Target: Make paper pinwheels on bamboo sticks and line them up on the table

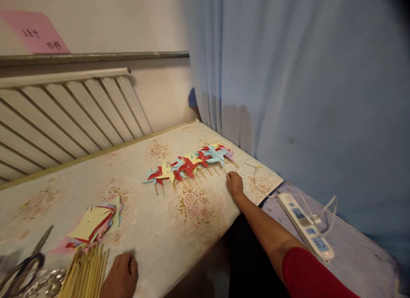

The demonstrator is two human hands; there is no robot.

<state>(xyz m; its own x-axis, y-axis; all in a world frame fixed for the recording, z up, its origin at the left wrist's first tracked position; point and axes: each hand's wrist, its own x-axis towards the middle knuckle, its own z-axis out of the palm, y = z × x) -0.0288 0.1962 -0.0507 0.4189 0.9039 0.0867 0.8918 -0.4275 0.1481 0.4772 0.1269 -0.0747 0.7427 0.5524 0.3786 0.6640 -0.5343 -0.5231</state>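
Pale wall and blue curtain (297, 76) are meeting behind the far corner of the counter (153, 238), which is wearing a cream cloth printed with roses. White radiator (70, 114) is standing along the wall; above it a metal pipe (96, 58) is running across, and a pink paper sheet (35, 33) is showing dark handwriting.

Row of pinwheels (188, 166): lying toward the far right of the counter, overlapping in red, yellow, light blue and lilac, sticks pointing toward the near edge.

Right hand (235, 182): reaching out from a red sleeve (309, 270); fingers are pinching the stick of a light blue pinwheel (218, 155) near the row's right end. Its head is resting over its neighbours.

Left hand (120, 276): resting at the near edge, well apart from the right, fingers curling inward; cannot tell whether it is holding anything. Bundle of wooden sticks (85, 270) is lying just beside it.

Beyond the sticks, a loose stack of cut paper (91, 223) is fanning out, yellow uppermost. Scissors (37, 249) are lying farther left, next to small shiny metal pieces (48, 283).

At right, a white power strip (306, 227) is resting on a separate purplish surface (355, 251), its red light glowing.
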